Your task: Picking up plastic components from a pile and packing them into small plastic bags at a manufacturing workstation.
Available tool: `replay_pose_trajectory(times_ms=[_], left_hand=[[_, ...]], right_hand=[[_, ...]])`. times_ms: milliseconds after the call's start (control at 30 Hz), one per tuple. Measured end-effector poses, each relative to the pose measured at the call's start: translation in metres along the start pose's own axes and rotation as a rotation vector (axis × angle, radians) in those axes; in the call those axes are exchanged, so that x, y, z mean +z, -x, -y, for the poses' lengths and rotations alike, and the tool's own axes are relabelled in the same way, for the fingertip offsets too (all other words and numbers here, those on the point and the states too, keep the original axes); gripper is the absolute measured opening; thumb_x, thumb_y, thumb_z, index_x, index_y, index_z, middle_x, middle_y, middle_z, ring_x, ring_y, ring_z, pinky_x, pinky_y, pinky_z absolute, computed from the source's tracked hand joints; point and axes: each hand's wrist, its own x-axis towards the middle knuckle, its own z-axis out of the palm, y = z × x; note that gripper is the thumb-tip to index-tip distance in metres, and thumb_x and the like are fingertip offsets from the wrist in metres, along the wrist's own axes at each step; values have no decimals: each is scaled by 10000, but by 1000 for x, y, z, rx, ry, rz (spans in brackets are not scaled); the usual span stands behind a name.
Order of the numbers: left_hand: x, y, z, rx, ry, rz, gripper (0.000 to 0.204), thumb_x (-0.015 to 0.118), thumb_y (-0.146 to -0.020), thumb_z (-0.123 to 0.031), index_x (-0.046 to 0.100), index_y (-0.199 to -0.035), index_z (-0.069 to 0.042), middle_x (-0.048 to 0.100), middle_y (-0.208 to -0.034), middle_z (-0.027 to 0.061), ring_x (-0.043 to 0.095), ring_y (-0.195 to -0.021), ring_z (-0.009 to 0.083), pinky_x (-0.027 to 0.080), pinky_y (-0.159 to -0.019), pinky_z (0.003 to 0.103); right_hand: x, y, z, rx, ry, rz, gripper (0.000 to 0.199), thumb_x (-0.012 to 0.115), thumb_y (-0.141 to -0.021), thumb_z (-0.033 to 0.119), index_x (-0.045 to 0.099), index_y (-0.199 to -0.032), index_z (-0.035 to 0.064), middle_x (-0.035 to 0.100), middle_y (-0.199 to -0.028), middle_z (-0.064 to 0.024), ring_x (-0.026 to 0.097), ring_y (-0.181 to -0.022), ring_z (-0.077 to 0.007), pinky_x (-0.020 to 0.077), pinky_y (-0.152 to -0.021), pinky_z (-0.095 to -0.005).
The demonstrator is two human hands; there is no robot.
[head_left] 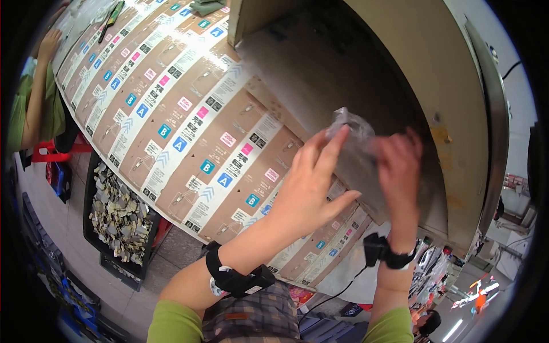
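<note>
Filling the frame's centre and upper left — flat brown cartons (171,120) in overlapping rows, with white label strips (197,128) bearing blue and pink squares. At upper right — a crumpled clear plastic bag (351,128) against a large open brown box (389,74).

Open cardboard box (366,68) walls off right side beyond both hands; printed cardboard sheets (171,114) on tabletop lie flat, passable above.

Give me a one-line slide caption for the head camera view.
Left hand and right hand hold a clear crinkled plastic bag over a large open brown cardboard box.
</note>
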Motion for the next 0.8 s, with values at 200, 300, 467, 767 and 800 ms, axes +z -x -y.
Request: replay_pose_trajectory(times_ms=[200, 300, 467, 767, 800], left_hand=[[-53, -20, 47, -164, 78, 149, 268, 579, -746, -54, 532, -1009, -29, 573, -945, 144, 567, -892, 299, 452, -774, 353], [-87, -27, 56, -310, 135, 98, 198, 571, -719, -28, 551, -916, -25, 568, -952, 144, 561, -899, 302, 449, -769, 351], [-103, -52, 95, -67, -206, 42, 225, 609, -632, -21, 552, -849, -32, 479, -1204, 153, 422, -1159, 308, 386, -891, 395], [-56, -110, 121, 228, -680, 8, 218, 610, -673, -147, 558, -858, -44, 447, -1258, 170, 272, -1288, 314, 207, -1066, 434], [-53, -105, 122, 226, -716, -11, 218, 575, -688, -153, 566, -873, -38, 459, -1252, 167, 316, -1260, 306, 227, -1058, 423]], right_hand=[[4, -39, 46, -32, -740, 328, 352, 616, -769, 90, 578, -1119, 100, 598, -1043, -82, 541, -986, -232, 364, -945, -300], [30, -78, 15, 361, -1271, -93, 377, 544, -853, 144, 513, -1215, 42, 518, -1247, -87, 459, -1177, -172, 303, -1021, -370], [111, -172, -52, 643, -764, -408, 463, 530, -882, 222, 429, -1281, 12, 441, -1323, -111, 399, -1232, -203, 280, -1032, -301], [142, -236, -81, 327, -434, -368, 532, 620, -821, 239, 438, -1261, 0, 463, -1283, -145, 431, -1196, -231, 316, -1002, -320], [141, -236, -81, 307, -435, -359, 537, 622, -818, 239, 436, -1261, 0, 463, -1281, -145, 431, -1195, -232, 317, -1002, -321]])
